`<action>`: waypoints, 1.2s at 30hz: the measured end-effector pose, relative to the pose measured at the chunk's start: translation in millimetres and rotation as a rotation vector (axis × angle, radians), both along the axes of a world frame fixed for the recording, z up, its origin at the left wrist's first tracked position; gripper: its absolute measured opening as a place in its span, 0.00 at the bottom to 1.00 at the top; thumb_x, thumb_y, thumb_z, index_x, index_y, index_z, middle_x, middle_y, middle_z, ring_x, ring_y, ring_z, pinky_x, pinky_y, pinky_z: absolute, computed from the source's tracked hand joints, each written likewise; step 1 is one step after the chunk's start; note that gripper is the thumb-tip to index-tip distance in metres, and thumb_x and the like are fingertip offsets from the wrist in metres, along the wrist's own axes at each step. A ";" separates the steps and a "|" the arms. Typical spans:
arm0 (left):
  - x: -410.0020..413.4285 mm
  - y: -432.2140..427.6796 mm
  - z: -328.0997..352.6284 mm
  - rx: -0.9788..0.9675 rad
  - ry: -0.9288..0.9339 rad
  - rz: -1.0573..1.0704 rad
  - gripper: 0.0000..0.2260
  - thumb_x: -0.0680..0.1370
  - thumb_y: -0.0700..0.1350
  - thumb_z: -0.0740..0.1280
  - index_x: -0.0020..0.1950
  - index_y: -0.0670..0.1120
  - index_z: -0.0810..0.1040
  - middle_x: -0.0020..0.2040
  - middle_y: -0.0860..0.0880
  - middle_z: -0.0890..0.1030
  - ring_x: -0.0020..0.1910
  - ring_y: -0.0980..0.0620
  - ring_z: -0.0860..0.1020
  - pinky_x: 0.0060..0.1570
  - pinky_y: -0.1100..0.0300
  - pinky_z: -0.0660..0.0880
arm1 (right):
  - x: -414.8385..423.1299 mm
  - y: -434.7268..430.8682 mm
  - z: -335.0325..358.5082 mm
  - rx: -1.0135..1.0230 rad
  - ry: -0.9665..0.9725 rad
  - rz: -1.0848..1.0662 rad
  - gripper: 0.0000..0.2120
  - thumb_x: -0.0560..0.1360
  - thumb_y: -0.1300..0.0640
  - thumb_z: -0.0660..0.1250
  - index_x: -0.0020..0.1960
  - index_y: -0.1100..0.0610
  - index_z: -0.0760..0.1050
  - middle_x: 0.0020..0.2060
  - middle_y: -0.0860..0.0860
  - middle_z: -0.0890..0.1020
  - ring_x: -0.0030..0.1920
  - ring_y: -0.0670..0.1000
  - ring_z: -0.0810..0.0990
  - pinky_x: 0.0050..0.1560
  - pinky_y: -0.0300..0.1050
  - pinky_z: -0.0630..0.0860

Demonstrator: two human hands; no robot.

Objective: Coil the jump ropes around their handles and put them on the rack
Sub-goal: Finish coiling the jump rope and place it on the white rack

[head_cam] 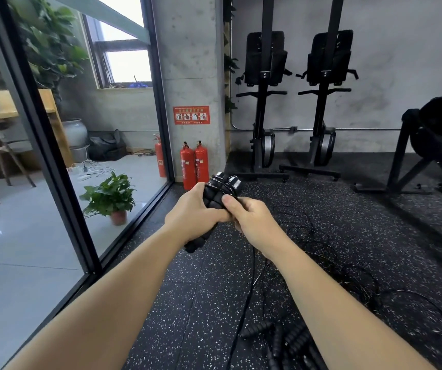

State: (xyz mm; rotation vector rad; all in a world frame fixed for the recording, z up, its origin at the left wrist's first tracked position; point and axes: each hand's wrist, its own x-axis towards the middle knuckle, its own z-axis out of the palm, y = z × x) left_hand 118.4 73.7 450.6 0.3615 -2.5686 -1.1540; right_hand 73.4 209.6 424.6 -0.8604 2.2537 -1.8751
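My left hand (pixel 191 210) grips a pair of black ribbed jump-rope handles (pixel 215 194) held side by side, with thin black rope wound round their upper part. My right hand (pixel 249 218) pinches the rope against the handles from the right. A loose length of the rope (pixel 250 287) hangs down from my hands to the speckled rubber floor. Several more black ribbed handles (pixel 285 340) lie on the floor at the lower right, and thin ropes (pixel 348 273) sprawl tangled beside them. No rack for the ropes is in view.
A glass wall with a black frame (pixel 62 161) runs along the left. Two red fire extinguishers (pixel 194 164) stand by the concrete pillar. A potted plant (pixel 110 198) sits behind the glass. Black exercise machines (pixel 262 102) line the back wall, with another machine (pixel 433 145) at right.
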 end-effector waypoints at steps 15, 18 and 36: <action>-6.8 -41.1 14.6 -0.249 -0.057 0.188 0.22 0.68 0.56 0.76 0.57 0.53 0.72 0.46 0.54 0.78 0.45 0.51 0.78 0.46 0.56 0.75 | 21.7 21.0 9.4 0.412 -0.326 0.229 0.19 0.84 0.52 0.51 0.53 0.62 0.76 0.25 0.51 0.74 0.29 0.52 0.80 0.30 0.38 0.75; -5.3 -47.6 19.3 -0.304 -0.084 0.200 0.22 0.68 0.56 0.76 0.56 0.52 0.72 0.48 0.52 0.79 0.48 0.49 0.78 0.44 0.56 0.72 | 20.0 23.2 9.4 0.399 -0.351 0.240 0.20 0.84 0.51 0.53 0.54 0.64 0.77 0.26 0.50 0.71 0.25 0.49 0.72 0.28 0.38 0.70; 6.2 -16.4 21.0 -0.914 -0.065 0.135 0.16 0.74 0.52 0.68 0.52 0.47 0.64 0.40 0.51 0.71 0.44 0.43 0.78 0.38 0.53 0.71 | 45.1 3.2 82.1 0.742 0.868 -0.183 0.19 0.80 0.46 0.58 0.33 0.54 0.67 0.33 0.50 0.74 0.35 0.54 0.72 0.38 0.45 0.65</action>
